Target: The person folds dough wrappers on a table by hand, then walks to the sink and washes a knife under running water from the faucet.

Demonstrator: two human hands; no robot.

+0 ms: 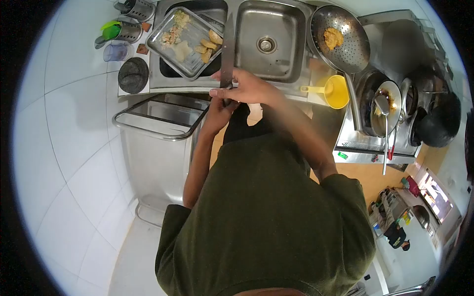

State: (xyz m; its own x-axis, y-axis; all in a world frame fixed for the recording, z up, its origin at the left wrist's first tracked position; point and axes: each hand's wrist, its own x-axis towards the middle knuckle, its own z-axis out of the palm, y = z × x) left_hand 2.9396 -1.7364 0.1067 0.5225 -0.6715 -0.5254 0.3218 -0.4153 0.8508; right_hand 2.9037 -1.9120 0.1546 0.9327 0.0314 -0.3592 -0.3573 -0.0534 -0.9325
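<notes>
A long knife (pixel 227 54) points away from me, its blade over the divider between the two sink basins. My left hand (pixel 219 116) is closed round its handle end, which is mostly hidden. My right hand (pixel 249 90) reaches across from the right, with its thumb and fingers closed on the blade near the handle. Just left of the blade, a metal tray (pixel 165 53) rests tilted over the left basin. It holds potato-like wedges (pixel 207 48), a pale flat piece (pixel 182 51) and chopped food (pixel 180 22).
The right basin (pixel 270 49) has a drain. Beside it stand a colander (pixel 351 34) with orange food and a yellow mug (pixel 336 92). Pans (pixel 386 103) are on the stove at right. A stone mortar (pixel 133 75) and a metal cart (pixel 158 123) are at left. Another person (pixel 395 236) is far off.
</notes>
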